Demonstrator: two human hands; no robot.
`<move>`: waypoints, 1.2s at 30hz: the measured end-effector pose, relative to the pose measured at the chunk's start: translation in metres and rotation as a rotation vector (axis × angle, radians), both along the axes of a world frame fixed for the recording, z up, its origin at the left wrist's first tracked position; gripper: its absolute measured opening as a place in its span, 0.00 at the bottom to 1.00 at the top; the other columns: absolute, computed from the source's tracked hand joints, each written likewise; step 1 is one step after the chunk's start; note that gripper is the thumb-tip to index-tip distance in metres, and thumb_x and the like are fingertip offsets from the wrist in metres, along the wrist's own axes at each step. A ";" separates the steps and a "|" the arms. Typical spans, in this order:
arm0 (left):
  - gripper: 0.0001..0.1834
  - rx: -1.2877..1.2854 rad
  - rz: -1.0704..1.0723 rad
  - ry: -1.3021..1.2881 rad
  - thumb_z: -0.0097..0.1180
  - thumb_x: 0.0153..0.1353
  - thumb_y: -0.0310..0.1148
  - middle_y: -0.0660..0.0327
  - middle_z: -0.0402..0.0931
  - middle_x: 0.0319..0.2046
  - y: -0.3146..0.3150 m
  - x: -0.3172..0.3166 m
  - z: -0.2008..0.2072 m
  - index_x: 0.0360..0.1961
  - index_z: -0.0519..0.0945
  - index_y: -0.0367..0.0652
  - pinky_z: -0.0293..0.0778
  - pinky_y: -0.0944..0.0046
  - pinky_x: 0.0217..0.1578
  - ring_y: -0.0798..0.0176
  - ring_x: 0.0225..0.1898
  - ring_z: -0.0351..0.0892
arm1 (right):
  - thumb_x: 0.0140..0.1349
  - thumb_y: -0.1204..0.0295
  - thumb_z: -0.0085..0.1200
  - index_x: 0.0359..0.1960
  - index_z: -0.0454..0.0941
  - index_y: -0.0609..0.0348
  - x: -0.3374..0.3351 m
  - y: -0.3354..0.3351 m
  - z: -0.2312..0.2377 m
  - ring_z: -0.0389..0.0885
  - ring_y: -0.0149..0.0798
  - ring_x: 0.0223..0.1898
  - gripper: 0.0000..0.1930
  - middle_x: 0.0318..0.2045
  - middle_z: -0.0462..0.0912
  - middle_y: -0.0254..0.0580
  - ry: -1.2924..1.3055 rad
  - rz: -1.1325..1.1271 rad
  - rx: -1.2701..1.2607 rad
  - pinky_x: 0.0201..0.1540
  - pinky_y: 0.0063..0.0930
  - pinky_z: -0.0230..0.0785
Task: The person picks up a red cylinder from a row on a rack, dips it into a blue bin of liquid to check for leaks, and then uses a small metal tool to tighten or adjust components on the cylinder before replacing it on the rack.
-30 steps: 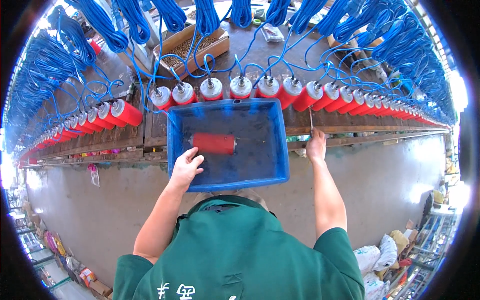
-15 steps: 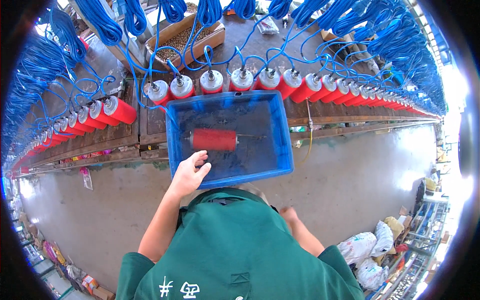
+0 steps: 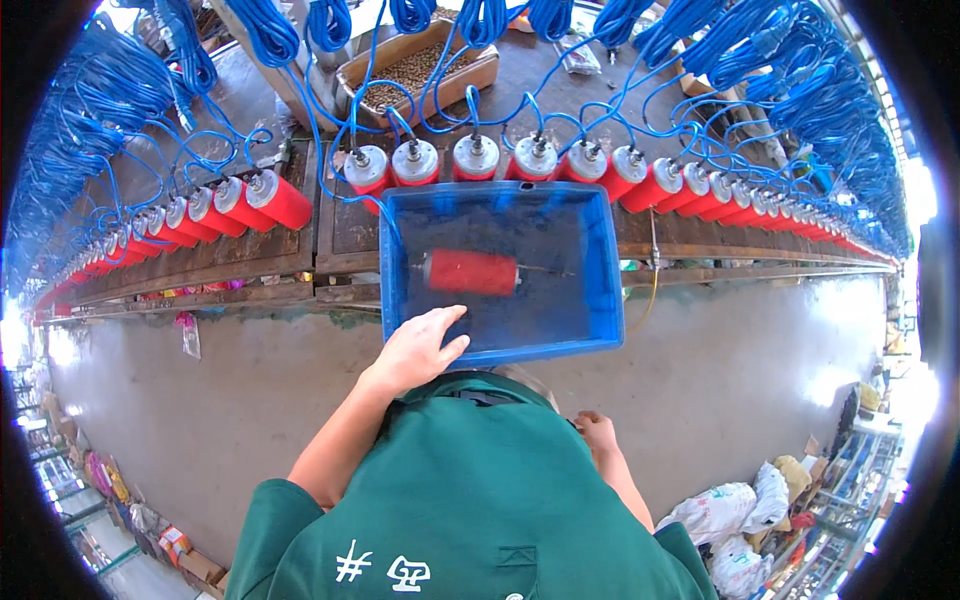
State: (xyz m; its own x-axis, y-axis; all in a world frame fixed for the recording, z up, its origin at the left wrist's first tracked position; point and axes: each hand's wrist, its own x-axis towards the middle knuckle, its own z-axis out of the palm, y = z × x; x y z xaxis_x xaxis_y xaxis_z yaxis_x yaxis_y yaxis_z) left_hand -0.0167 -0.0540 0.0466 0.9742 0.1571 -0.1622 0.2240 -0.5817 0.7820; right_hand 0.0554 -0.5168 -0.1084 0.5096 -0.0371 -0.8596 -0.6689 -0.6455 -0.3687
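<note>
We've got one red cylinder [image 3: 472, 272], lying on its side inside the one blue tub [image 3: 500, 355], left of the tub's middle. Long axis runs roughly left-right, right end tipped slightly toward us. One thin rod [image 3: 545, 271] sticks out of that right end. Can't tell if there's liquid in the tub.

Key relation: cylinder sits ahead of our left hand [image 3: 420, 350] and a touch to its right, long side facing the fingers. Left is clearly the nearer hand. It's over the tub's near rim, thumb and fingers wide apart, nothing visible between them; fingertips look short of the cylinder, rim contact unclear. Right hand [image 3: 597, 432] is back by our right side, well apart from the tub, fingers curled; can't tell whether it holds anything.

Counts further out: two runs of upright-ish capped red cylinders [image 3: 476, 160] along the bench [image 3: 345, 238], at least eight in the right run, at least four in the left, the rest too small to count. One yellow hose [image 3: 650, 305] hanging right of the tub. One cardboard box [image 3: 478, 80] of small brownish pieces. Blue cable coils [image 3: 482, 22] overhead: too many, overlapping.
</note>
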 end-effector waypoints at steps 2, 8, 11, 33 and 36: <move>0.30 0.023 0.000 0.002 0.59 0.71 0.44 0.42 0.77 0.64 0.000 -0.002 -0.001 0.66 0.75 0.32 0.70 0.51 0.68 0.42 0.66 0.76 | 0.72 0.71 0.56 0.66 0.77 0.65 0.010 0.006 0.001 0.88 0.45 0.48 0.22 0.52 0.87 0.48 0.023 -0.071 0.059 0.50 0.38 0.81; 0.30 0.060 -0.025 0.008 0.58 0.72 0.43 0.42 0.78 0.63 -0.001 0.000 0.004 0.66 0.75 0.33 0.71 0.50 0.68 0.42 0.65 0.77 | 0.72 0.70 0.52 0.61 0.80 0.62 0.005 -0.002 -0.006 0.87 0.38 0.39 0.19 0.49 0.88 0.43 -0.003 -0.021 0.005 0.37 0.33 0.80; 0.30 0.046 -0.017 0.003 0.58 0.72 0.43 0.42 0.78 0.63 -0.001 -0.001 0.003 0.66 0.75 0.33 0.72 0.50 0.67 0.42 0.64 0.77 | 0.73 0.68 0.53 0.62 0.81 0.62 -0.005 -0.010 -0.006 0.87 0.39 0.40 0.19 0.50 0.88 0.44 0.029 0.050 -0.054 0.36 0.35 0.79; 0.30 0.071 -0.014 -0.040 0.62 0.69 0.41 0.41 0.78 0.62 -0.005 0.006 0.003 0.65 0.76 0.31 0.72 0.52 0.67 0.42 0.64 0.78 | 0.73 0.68 0.55 0.63 0.80 0.61 0.001 0.001 0.000 0.86 0.41 0.43 0.20 0.51 0.87 0.44 0.011 0.064 -0.034 0.45 0.37 0.80; 0.29 0.052 -0.001 -0.032 0.61 0.70 0.41 0.41 0.79 0.62 -0.005 0.006 0.006 0.65 0.76 0.31 0.72 0.52 0.67 0.42 0.64 0.78 | 0.72 0.68 0.56 0.62 0.81 0.61 0.000 -0.004 -0.008 0.87 0.42 0.45 0.20 0.52 0.88 0.46 -0.003 0.111 -0.055 0.47 0.36 0.80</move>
State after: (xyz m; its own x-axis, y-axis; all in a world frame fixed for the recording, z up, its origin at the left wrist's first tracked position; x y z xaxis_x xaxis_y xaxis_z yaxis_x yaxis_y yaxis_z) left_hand -0.0107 -0.0589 0.0528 0.9789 0.1639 -0.1223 0.1988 -0.6220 0.7574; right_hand 0.0558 -0.5212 -0.1161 0.5159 -0.0273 -0.8562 -0.5909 -0.7350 -0.3326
